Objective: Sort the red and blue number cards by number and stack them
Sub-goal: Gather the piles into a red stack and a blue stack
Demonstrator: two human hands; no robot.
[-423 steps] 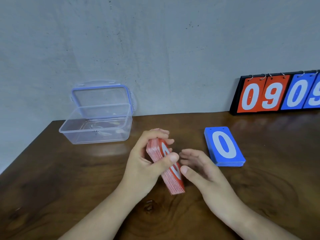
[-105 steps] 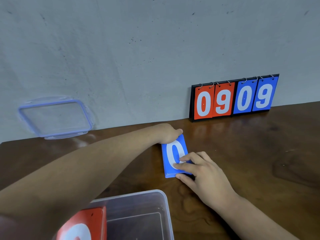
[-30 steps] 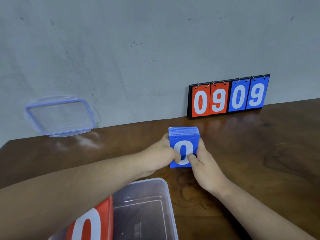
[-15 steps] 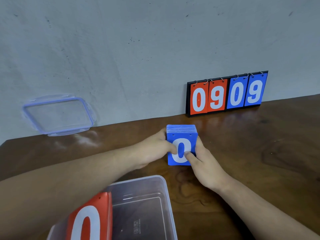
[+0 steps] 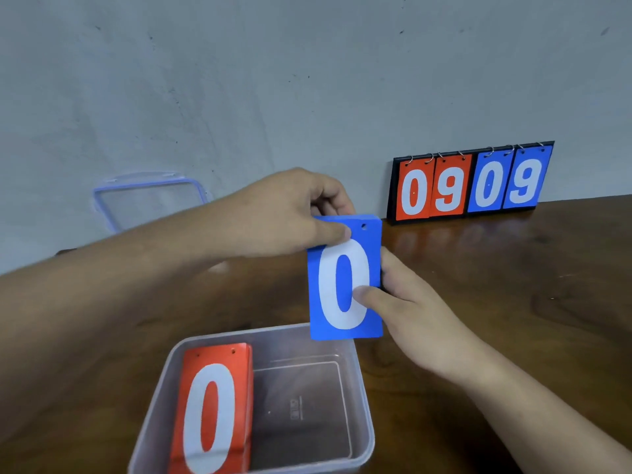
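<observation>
A stack of blue number cards (image 5: 343, 282) with a white 0 on top hangs in the air above the far rim of a clear plastic box (image 5: 364, 398). My left hand (image 5: 290, 217) pinches its top left corner. My right hand (image 5: 407, 309) grips its right edge, thumb on the face. Inside the box, on the left, lies a stack of red number cards (image 5: 213, 408), also showing a white 0. The right half of the box's floor is bare.
A black flip scoreboard (image 5: 472, 181) reading 09 in red and 09 in blue leans against the wall at the back right. The box's clear, blue-rimmed lid (image 5: 150, 200) leans on the wall at the back left. The brown wooden table (image 5: 513, 285) stretches off to the right.
Both hands have lifted the blue stack off the table and brought it nearer, over the box's far rim. The red stack shows more fully in the box.
</observation>
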